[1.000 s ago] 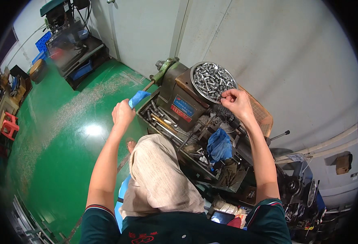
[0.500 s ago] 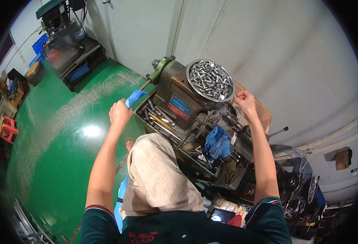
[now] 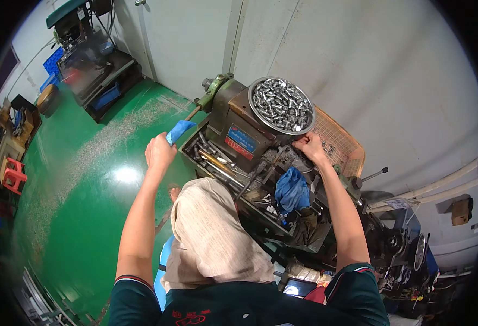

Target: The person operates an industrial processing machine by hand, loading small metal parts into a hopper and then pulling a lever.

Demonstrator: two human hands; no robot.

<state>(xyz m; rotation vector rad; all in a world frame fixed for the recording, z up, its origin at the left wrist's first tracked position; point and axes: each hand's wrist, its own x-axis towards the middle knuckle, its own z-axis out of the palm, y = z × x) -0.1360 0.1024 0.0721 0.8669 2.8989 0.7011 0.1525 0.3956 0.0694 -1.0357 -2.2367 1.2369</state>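
My left hand (image 3: 160, 151) is closed round the blue-wrapped end of a lever handle (image 3: 181, 131), whose rod runs up to the green lever bracket (image 3: 213, 93) on the machine. My right hand (image 3: 310, 146) reaches in just below the bowl's near edge, its fingertips pinched together at the machine's work area (image 3: 288, 157). What those fingertips hold, if anything, is too small to make out. On top of the machine housing (image 3: 238, 117) rests a round metal bowl (image 3: 308, 120) heaped with small shiny metal parts (image 3: 282, 103).
An orange plastic basket (image 3: 353, 142) stands behind my right hand, against the wall. A blue rag (image 3: 292, 189) lies on the machine near my right forearm. Metal rods and tools fill the tray (image 3: 187, 145). A black-knobbed lever (image 3: 384, 170) sticks out at right.
My right hand has moved left and slightly nearer, from beside the basket to the work area below the bowl. My left hand keeps its hold on the lever handle.
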